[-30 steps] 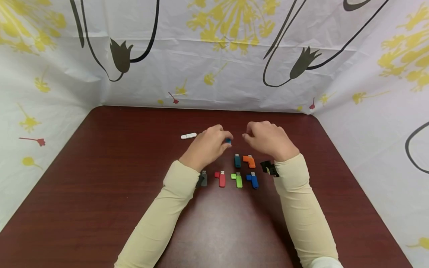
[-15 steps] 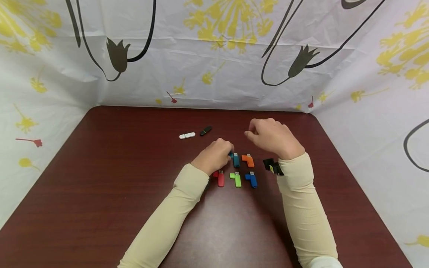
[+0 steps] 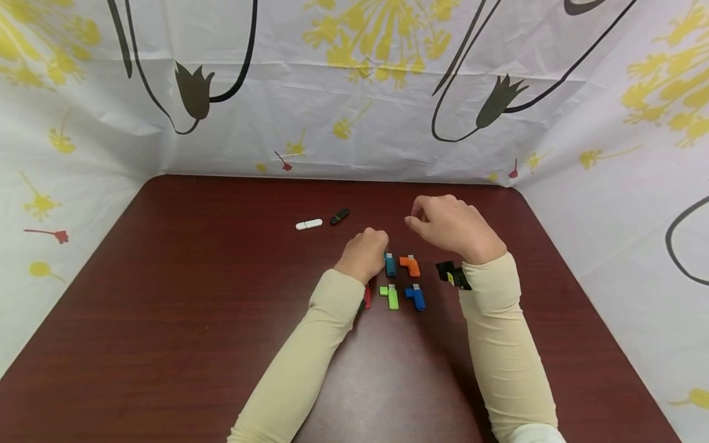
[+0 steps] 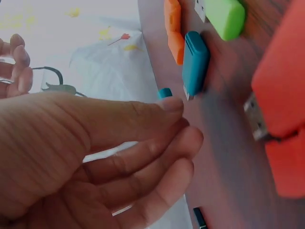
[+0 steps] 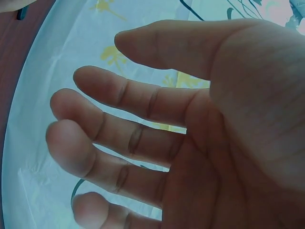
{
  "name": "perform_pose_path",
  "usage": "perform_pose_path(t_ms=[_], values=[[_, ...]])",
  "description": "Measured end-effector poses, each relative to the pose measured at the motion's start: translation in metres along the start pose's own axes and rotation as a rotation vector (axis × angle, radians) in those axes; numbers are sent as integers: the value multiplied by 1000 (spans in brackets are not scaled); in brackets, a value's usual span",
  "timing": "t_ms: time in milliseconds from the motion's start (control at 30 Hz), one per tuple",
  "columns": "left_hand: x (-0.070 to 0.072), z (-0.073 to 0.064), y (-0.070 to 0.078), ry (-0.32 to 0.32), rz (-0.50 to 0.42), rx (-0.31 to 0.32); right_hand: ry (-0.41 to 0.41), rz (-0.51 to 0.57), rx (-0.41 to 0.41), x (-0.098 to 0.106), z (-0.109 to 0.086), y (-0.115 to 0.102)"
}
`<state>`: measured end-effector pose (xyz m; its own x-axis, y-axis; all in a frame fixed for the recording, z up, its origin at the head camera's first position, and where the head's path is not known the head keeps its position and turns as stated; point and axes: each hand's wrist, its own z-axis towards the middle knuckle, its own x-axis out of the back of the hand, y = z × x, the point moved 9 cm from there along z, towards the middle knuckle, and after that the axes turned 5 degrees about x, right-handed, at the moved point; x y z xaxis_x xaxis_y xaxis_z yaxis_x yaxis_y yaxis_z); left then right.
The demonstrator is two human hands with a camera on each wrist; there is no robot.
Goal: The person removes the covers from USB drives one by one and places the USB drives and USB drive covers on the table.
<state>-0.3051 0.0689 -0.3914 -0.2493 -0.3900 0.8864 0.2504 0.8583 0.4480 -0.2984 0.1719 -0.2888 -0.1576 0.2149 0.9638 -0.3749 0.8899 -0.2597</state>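
My left hand (image 3: 363,255) is low over the table, just left of the teal USB stick (image 3: 390,266). A small teal cap (image 4: 165,92) is pinched at its thumb tip, mostly hidden by the fingers. In the left wrist view the teal stick's metal plug points toward the pinched cap, apart from it. The right hand (image 3: 451,226) hovers behind and to the right of an orange USB stick (image 3: 411,266), holding nothing. Its fingers (image 5: 138,102) are loosely bent and spread in the right wrist view.
Nearer the front lie a lime green USB stick (image 3: 392,298), a blue one (image 3: 418,298) and a red one (image 3: 368,298) partly covered by the left wrist. A white stick (image 3: 309,224) and a black one (image 3: 340,216) lie farther back. Patterned white cloth (image 3: 354,147) borders the table.
My left hand has come down and toward me with the teal cap, from behind the sticks to beside the teal one. The right hand shifted slightly right, then stayed.
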Motion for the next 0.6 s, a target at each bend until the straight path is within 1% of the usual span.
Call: perform_pose_path(t_ms=[100,267,400,600], values=[[-2,2,0,18,5,17,2,0,-3,1,-1,1],[-8,5,-2,11,10,37,8,2,-5,4,-4,1],[-12,7,-3,4,9,37,16,10,-4,6,-5,2],[-14,7,-3,-7,-17,32,20,13,-12,8,-8,5]])
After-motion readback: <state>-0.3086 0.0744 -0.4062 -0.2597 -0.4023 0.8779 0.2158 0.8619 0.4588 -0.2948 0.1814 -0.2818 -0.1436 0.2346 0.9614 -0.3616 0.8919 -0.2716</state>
